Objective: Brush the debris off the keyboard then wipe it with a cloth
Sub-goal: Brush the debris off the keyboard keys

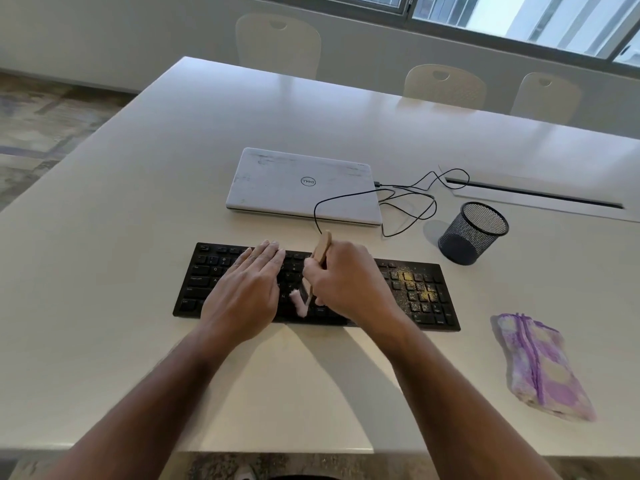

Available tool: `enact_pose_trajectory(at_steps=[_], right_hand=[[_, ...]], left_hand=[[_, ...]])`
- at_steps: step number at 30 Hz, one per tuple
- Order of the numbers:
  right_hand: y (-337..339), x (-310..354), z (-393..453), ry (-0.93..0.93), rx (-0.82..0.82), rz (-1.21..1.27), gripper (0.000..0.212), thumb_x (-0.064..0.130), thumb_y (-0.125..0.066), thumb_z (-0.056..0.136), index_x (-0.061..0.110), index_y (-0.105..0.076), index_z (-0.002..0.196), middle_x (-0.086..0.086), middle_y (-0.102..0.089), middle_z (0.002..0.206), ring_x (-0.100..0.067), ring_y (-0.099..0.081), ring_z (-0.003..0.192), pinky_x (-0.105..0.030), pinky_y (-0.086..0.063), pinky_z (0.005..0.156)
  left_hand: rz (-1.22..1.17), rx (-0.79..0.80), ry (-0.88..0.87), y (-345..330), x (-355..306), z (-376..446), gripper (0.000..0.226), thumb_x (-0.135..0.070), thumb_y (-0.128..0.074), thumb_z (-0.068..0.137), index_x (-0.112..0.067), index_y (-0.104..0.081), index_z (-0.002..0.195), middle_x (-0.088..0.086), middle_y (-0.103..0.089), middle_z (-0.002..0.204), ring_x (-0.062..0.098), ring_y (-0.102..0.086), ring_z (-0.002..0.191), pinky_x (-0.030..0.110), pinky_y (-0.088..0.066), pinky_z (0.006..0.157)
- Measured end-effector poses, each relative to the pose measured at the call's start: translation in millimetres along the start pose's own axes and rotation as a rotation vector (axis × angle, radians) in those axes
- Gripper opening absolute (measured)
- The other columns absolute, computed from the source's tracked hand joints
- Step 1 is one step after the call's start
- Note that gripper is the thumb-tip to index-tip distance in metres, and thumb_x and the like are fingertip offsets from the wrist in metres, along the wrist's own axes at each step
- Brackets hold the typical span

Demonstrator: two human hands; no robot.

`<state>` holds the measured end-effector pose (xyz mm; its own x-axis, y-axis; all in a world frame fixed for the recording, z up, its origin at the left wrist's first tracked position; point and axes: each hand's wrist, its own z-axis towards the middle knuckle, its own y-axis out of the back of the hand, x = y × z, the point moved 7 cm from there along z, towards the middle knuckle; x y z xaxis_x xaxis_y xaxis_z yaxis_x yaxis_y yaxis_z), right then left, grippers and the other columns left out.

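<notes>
A black keyboard (420, 292) lies across the white table (104, 237) in front of me. Yellowish debris (417, 284) is scattered over its right-hand keys. My left hand (247, 292) rests flat, fingers straight, on the keyboard's left half. My right hand (341, 280) grips a small wooden-handled brush (322, 249); its pale bristles (298, 303) touch the middle keys and look blurred. A folded purple and white cloth (540, 365) lies on the table to the right of the keyboard.
A closed white laptop (301, 185) sits behind the keyboard, with a black cable (405, 199) looping off its right side. A black mesh pen cup (472, 233) stands at the right rear. Chairs (445, 85) line the table's far edge.
</notes>
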<state>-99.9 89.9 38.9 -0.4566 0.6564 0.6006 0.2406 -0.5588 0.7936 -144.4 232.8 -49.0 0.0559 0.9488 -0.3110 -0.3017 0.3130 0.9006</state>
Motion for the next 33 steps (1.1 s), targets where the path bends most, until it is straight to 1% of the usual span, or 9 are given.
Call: enact_pose_trajectory(at_steps=[5,9,14,16,19,24,27,29,33], right_hand=[[2,-4,1,-0.031,-0.064,0.038,0.024,0.03,-0.06,0.104,0.016,-0.067,0.086,0.001,-0.07,0.064,-0.019,-0.071,0.065,-0.042,-0.06,0.07],[3,-5,-3,-0.039,0.014,0.006,0.029,0.024,-0.06,0.102,0.005,-0.066,0.081,-0.01,-0.07,0.064,-0.028,-0.07,0.061,-0.047,-0.059,0.065],[20,-15,0,-0.098,-0.141,0.056,0.032,0.029,-0.06,0.105,0.01,-0.07,0.082,-0.003,-0.071,0.063,-0.021,-0.071,0.059,-0.045,-0.06,0.064],[14,-12,-3,-0.086,-0.113,-0.004,0.034,0.027,-0.06,0.105,0.011,-0.066,0.076,-0.002,-0.069,0.061,-0.019,-0.07,0.057,-0.044,-0.059,0.061],[9,-9,-5,-0.073,-0.042,-0.049,0.037,0.022,-0.059,0.103,0.005,-0.061,0.07,-0.009,-0.069,0.061,-0.026,-0.071,0.059,-0.047,-0.058,0.06],[17,-16,-3,-0.109,-0.125,-0.01,0.034,0.03,-0.059,0.105,0.011,-0.067,0.077,-0.002,-0.07,0.063,-0.019,-0.071,0.061,-0.042,-0.06,0.067],[14,-20,-4,-0.113,-0.041,0.004,0.035,0.025,-0.061,0.103,0.003,-0.069,0.077,-0.008,-0.071,0.062,-0.026,-0.072,0.059,-0.047,-0.061,0.064],[21,-24,-3,-0.139,-0.044,0.06,0.033,0.022,-0.062,0.102,0.0,-0.07,0.079,-0.009,-0.072,0.062,-0.026,-0.073,0.058,-0.05,-0.063,0.064],[29,-31,-3,-0.161,-0.139,0.044,0.033,0.029,-0.06,0.105,0.009,-0.07,0.08,-0.004,-0.072,0.063,-0.023,-0.073,0.061,-0.046,-0.063,0.066]], left_hand=[[0.011,-0.004,-0.01,0,0,1,0.06,-0.021,-0.029,0.096,-0.009,-0.038,0.155,0.008,-0.035,0.162,0.013,-0.021,0.154,0.034,-0.018,0.127],[0.002,-0.007,-0.007,0,0,1,0.06,-0.021,-0.03,0.096,-0.009,-0.039,0.155,0.007,-0.035,0.162,0.013,-0.022,0.154,0.035,-0.019,0.126],[0.01,-0.004,-0.007,0,0,1,0.061,-0.022,-0.031,0.096,-0.008,-0.039,0.155,0.008,-0.036,0.162,0.013,-0.023,0.153,0.035,-0.019,0.126],[0.006,-0.001,-0.006,0,0,1,0.061,-0.022,-0.031,0.096,-0.008,-0.039,0.155,0.008,-0.035,0.162,0.013,-0.023,0.154,0.036,-0.02,0.126],[-0.003,-0.001,-0.004,0,0,1,0.061,-0.022,-0.029,0.096,-0.009,-0.039,0.155,0.007,-0.034,0.162,0.013,-0.022,0.154,0.037,-0.021,0.126],[0.003,-0.005,-0.008,1,-1,1,0.06,-0.023,-0.029,0.097,-0.008,-0.039,0.154,0.008,-0.035,0.162,0.013,-0.023,0.153,0.036,-0.019,0.126],[0.0,-0.005,-0.005,1,-1,1,0.061,-0.022,-0.031,0.096,-0.008,-0.039,0.154,0.008,-0.035,0.162,0.013,-0.023,0.153,0.035,-0.019,0.126],[0.001,-0.007,-0.008,1,-1,1,0.061,-0.022,-0.031,0.096,-0.008,-0.039,0.154,0.008,-0.035,0.162,0.014,-0.023,0.153,0.035,-0.019,0.126],[0.007,-0.008,-0.003,0,0,1,0.061,-0.022,-0.03,0.095,-0.008,-0.039,0.154,0.008,-0.036,0.161,0.014,-0.024,0.153,0.035,-0.019,0.126]])
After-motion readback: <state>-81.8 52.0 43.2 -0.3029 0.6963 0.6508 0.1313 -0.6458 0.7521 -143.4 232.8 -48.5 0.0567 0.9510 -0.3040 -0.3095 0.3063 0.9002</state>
